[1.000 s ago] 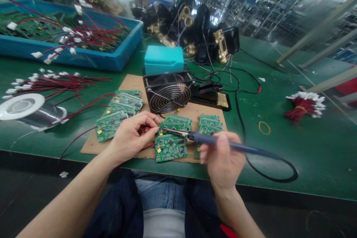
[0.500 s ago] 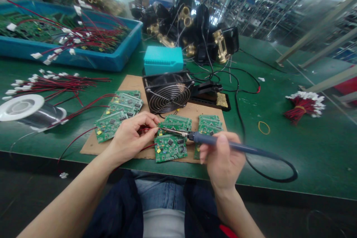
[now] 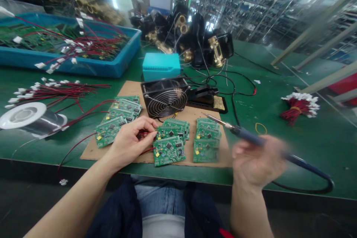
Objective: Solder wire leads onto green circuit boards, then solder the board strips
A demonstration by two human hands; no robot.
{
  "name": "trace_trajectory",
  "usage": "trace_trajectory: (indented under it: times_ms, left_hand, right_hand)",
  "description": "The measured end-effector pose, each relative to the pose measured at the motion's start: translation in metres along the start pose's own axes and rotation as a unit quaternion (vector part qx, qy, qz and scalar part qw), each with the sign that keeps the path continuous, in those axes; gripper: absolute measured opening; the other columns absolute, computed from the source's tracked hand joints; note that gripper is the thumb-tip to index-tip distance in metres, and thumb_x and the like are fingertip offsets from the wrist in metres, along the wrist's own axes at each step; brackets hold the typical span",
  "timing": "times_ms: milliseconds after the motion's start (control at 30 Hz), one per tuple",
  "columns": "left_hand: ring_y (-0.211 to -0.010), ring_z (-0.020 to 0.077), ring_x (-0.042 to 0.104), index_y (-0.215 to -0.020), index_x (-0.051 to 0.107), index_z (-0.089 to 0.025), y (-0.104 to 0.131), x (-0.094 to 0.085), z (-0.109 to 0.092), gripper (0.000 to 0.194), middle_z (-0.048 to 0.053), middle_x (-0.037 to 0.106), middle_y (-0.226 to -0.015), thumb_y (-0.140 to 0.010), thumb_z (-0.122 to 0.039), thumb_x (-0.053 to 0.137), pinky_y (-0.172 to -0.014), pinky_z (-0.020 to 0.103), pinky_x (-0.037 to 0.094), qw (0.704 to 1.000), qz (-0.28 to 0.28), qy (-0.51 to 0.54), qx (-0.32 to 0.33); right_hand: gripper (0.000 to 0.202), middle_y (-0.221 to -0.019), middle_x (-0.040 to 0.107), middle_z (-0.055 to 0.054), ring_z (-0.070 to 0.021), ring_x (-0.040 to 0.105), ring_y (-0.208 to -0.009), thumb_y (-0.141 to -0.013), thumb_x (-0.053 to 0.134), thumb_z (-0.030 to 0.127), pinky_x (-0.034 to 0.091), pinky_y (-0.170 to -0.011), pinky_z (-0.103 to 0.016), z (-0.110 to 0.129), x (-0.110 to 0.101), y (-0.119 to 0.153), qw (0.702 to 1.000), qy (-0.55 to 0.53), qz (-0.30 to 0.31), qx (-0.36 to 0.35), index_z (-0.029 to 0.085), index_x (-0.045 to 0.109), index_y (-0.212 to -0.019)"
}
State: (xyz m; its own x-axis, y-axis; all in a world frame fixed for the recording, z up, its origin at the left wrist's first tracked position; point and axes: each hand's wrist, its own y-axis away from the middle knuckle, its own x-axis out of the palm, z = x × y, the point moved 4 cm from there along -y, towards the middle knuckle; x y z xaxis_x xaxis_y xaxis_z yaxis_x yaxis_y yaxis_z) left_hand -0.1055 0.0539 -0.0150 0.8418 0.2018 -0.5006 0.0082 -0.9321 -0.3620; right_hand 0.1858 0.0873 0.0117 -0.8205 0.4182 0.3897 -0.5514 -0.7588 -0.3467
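My left hand (image 3: 136, 137) pinches red wires (image 3: 142, 133) at the left edge of the middle stack of green circuit boards (image 3: 169, 150). My right hand (image 3: 258, 160), somewhat blurred, grips a blue soldering iron (image 3: 248, 135), its tip pointing up and left above the right stack of boards (image 3: 206, 150). The tip is apart from every board. More boards with red wires (image 3: 110, 131) lie left of my left hand. All three groups rest on a brown cardboard sheet (image 3: 92, 149).
Behind the boards stand a black fan (image 3: 166, 98) and a turquoise box (image 3: 161, 66). A solder spool (image 3: 33, 119), loose wires (image 3: 55, 91) and a blue bin (image 3: 111, 65) are left. Right lies a wire bundle (image 3: 297, 109). A person's arm shows at top left.
My right hand has moved right with the soldering iron, taking its tip away from the middle boards. My left hand stays at the wires. The view has shifted slightly.
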Motion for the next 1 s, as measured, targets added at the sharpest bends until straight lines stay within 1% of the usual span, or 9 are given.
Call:
trace_trajectory:
  times_ms: [133,200,267,367,467,567,667,833,1000]
  left_hand:
    - [-0.079,0.0128,0.068,-0.073,0.061,-0.018,-0.001,0.000,0.000,0.014,0.004,0.070,-0.090,-0.087,-0.020,0.059,-0.064,0.022,0.051,0.999,0.001,-0.028,0.023]
    - [-0.081,0.0143,0.067,-0.074,0.061,-0.018,-0.001,-0.001,-0.003,0.015,0.005,0.070,-0.091,-0.088,-0.019,0.060,-0.067,0.024,0.051,0.998,0.000,-0.048,0.035]
    - [-0.089,0.0172,0.066,-0.076,0.062,-0.017,0.000,-0.005,-0.012,0.013,0.007,0.071,-0.094,-0.089,-0.017,0.061,-0.077,0.028,0.052,0.991,-0.019,-0.113,0.072]
    - [-0.100,0.0218,0.061,-0.088,0.063,-0.015,0.007,-0.008,-0.036,0.002,0.011,0.069,-0.101,-0.090,-0.016,0.063,-0.091,0.036,0.049,0.952,-0.055,-0.246,0.175]
    - [-0.103,0.0261,0.058,-0.108,0.062,-0.010,0.018,0.003,-0.053,0.026,0.013,0.067,-0.106,-0.090,-0.028,0.066,-0.093,0.041,0.048,0.920,-0.007,-0.314,0.236]
    - [-0.102,0.0298,0.057,-0.124,0.055,-0.006,0.026,0.018,-0.056,0.046,0.015,0.065,-0.109,-0.090,-0.034,0.064,-0.089,0.044,0.047,0.901,0.053,-0.365,0.228]
    - [-0.101,0.0302,0.057,-0.124,0.055,-0.007,0.030,0.025,-0.055,0.042,0.014,0.064,-0.110,-0.088,-0.029,0.061,-0.088,0.045,0.047,0.901,0.068,-0.374,0.211]
    - [-0.107,0.0298,0.056,-0.115,0.055,-0.013,0.032,0.026,-0.053,0.032,0.013,0.063,-0.112,-0.085,-0.023,0.060,-0.093,0.046,0.046,0.917,0.079,-0.341,0.191]
    - [-0.109,0.0307,0.057,-0.128,0.049,-0.012,0.031,0.028,-0.053,0.048,0.014,0.061,-0.119,-0.082,-0.022,0.061,-0.092,0.047,0.048,0.915,0.102,-0.352,0.172]
  right_hand:
    - [0.034,-0.040,0.054,0.007,-0.0101,0.045,-0.027,-0.074,0.069,0.048,0.033,-0.021,-0.017,-0.007,-0.013,-0.014,0.997,0.005,-0.064,0.040,0.020,0.051,-0.067]
    - [0.035,-0.040,0.054,0.008,-0.0098,0.045,-0.027,-0.071,0.071,0.048,0.033,-0.022,-0.017,-0.008,-0.015,-0.015,0.996,0.000,-0.071,0.054,0.020,0.051,-0.067]
    - [0.036,-0.041,0.054,0.007,-0.0099,0.045,-0.028,-0.070,0.072,0.049,0.033,-0.022,-0.016,-0.007,-0.014,-0.014,0.996,-0.002,-0.066,0.061,0.020,0.052,-0.068]
    - [0.038,-0.041,0.054,0.007,-0.0102,0.045,-0.028,-0.070,0.074,0.052,0.031,-0.023,-0.016,-0.007,-0.013,-0.012,0.996,-0.006,-0.064,0.069,0.020,0.052,-0.069]
    - [0.038,-0.041,0.054,0.008,-0.0102,0.046,-0.028,-0.069,0.074,0.051,0.032,-0.023,-0.016,-0.007,-0.013,-0.012,0.994,-0.013,-0.070,0.083,0.020,0.052,-0.070]
    - [0.038,-0.041,0.055,0.007,-0.0103,0.046,-0.028,-0.070,0.075,0.051,0.032,-0.023,-0.016,-0.008,-0.014,-0.012,0.993,-0.015,-0.069,0.092,0.020,0.052,-0.070]
    - [0.039,-0.042,0.056,0.007,-0.0102,0.046,-0.028,-0.070,0.075,0.052,0.033,-0.022,-0.016,-0.009,-0.015,-0.011,0.993,-0.019,-0.065,0.096,0.020,0.052,-0.071]
    - [0.039,-0.042,0.056,0.007,-0.0099,0.045,-0.027,-0.072,0.074,0.052,0.033,-0.022,-0.016,-0.011,-0.017,-0.010,0.992,-0.024,-0.066,0.107,0.020,0.052,-0.073]
    - [0.040,-0.042,0.056,0.007,-0.0104,0.046,-0.028,-0.071,0.075,0.052,0.033,-0.022,-0.017,-0.010,-0.016,-0.011,0.992,-0.024,-0.060,0.105,0.020,0.052,-0.072]
